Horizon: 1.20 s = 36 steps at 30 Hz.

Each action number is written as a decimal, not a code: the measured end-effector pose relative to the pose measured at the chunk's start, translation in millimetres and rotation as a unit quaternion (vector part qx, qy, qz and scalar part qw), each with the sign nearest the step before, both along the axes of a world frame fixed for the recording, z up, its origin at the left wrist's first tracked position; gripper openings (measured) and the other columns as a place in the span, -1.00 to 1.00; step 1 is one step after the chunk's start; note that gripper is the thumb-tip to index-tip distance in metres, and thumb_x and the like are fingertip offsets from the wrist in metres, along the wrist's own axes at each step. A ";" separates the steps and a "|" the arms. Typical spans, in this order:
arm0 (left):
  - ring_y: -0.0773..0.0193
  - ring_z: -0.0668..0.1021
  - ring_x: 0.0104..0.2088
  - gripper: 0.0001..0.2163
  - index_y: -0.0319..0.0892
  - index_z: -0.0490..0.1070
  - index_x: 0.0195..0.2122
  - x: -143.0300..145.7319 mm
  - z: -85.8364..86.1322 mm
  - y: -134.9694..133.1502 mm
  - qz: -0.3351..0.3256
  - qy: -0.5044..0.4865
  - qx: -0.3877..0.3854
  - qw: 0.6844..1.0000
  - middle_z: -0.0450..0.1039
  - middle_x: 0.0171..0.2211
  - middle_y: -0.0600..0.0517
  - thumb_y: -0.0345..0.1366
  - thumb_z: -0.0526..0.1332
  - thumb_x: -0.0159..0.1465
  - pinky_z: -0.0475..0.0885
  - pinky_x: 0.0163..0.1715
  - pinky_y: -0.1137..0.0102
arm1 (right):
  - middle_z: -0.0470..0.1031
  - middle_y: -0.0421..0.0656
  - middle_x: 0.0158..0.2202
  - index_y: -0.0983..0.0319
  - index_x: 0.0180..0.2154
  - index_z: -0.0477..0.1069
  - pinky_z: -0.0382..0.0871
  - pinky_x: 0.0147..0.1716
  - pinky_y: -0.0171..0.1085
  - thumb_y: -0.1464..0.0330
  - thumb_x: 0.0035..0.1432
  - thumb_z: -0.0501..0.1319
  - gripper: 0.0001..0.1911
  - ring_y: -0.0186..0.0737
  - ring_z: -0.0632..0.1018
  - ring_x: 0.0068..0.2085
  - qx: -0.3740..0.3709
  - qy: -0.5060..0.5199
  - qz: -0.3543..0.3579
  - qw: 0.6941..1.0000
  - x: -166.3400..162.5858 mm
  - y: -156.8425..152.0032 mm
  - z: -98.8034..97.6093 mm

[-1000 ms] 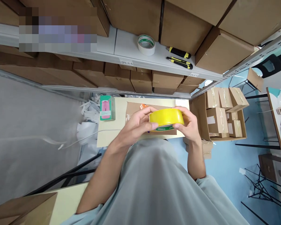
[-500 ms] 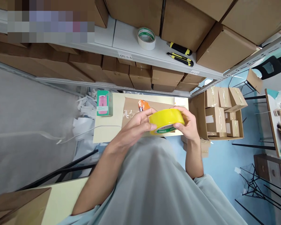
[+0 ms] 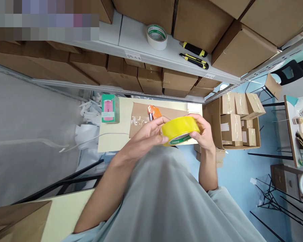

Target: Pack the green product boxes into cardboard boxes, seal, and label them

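Both of my hands hold a yellow roll of tape [image 3: 179, 129] in front of my chest. My left hand [image 3: 146, 136] grips its left side, with the fingers curled and the thumb pressed on the roll's outer face. My right hand [image 3: 203, 132] wraps around the right side. Under the roll lies a flat brown cardboard box [image 3: 141, 117] on a pale table [image 3: 113, 137], with an orange tool [image 3: 153, 112] on the box. A green box with a pink picture [image 3: 110, 108] stands at the table's far left.
A white shelf [image 3: 138, 45] above holds a white tape roll [image 3: 156, 36], two yellow-black utility knives [image 3: 194, 55] and brown cartons. An open carton of small taped boxes [image 3: 238, 117] sits on the blue floor at right. Torn paper scraps [image 3: 89, 114] lie left of the table.
The roll has tilted a little in my hands, its right side up. The view has drifted slightly, so the shelf and table sit higher and further left.
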<state>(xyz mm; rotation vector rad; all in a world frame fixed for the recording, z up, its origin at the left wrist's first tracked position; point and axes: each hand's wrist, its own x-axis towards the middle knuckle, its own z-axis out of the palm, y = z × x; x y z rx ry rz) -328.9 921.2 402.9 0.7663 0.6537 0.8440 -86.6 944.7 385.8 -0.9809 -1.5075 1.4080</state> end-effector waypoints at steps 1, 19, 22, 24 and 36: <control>0.22 0.57 -0.25 -0.62 -0.17 0.47 -0.09 0.3 1.0 -0.3 0.004 0.005 0.002 1.000 0.54 -0.22 -0.01 -0.10 0.50 0.21 0.46 -0.24 0.38 | 0.63 -0.06 0.07 0.08 0.09 0.49 0.62 0.07 0.01 -0.21 0.16 0.47 -0.32 0.06 0.67 0.07 -0.003 0.001 0.001 1.000 -0.4 -0.7 -0.2; 0.09 0.65 -0.10 -0.53 -0.16 0.45 0.08 0.5 -2.4 -7.7 -0.017 -0.008 -0.005 1.000 0.62 -0.07 -0.09 -0.11 0.51 0.23 0.51 -0.13 0.31 | 0.63 -0.04 0.04 0.11 0.08 0.50 0.60 0.07 -0.01 -0.27 0.09 0.47 -0.24 0.06 0.67 0.02 -0.045 -0.009 -0.029 0.999 2.1 -11.2 -7.8; 0.12 0.64 -0.11 -0.55 -0.16 0.46 0.06 1.4 -0.9 -7.3 -0.015 0.000 -0.006 1.000 0.61 -0.07 -0.08 -0.12 0.51 0.23 0.50 -0.15 0.34 | 0.63 -0.05 0.04 0.11 0.09 0.50 0.60 0.08 -0.02 -0.23 0.13 0.48 -0.28 0.06 0.67 0.03 -0.040 0.003 -0.022 0.999 2.9 -12.3 -8.3; 0.12 0.64 -0.10 -0.57 -0.16 0.46 0.02 1.1 0.0 -6.7 -0.014 0.004 -0.001 1.000 0.61 -0.07 -0.08 -0.12 0.51 0.23 0.49 -0.16 0.35 | 0.63 -0.05 0.04 0.11 0.09 0.50 0.59 0.08 -0.03 -0.20 0.15 0.48 -0.31 0.05 0.66 0.04 -0.036 0.010 -0.018 0.999 3.0 -12.7 -8.2; 0.11 0.64 -0.08 -0.63 -0.16 0.46 0.00 0.4 -1.6 -8.0 -0.029 0.002 0.021 0.999 0.61 -0.05 -0.10 -0.16 0.45 0.24 0.49 -0.13 0.33 | 0.62 -0.04 0.04 0.12 0.06 0.50 0.61 0.04 -0.04 -0.30 0.09 0.44 -0.23 0.06 0.67 0.03 -0.043 -0.026 -0.027 0.998 3.4 -12.8 -6.8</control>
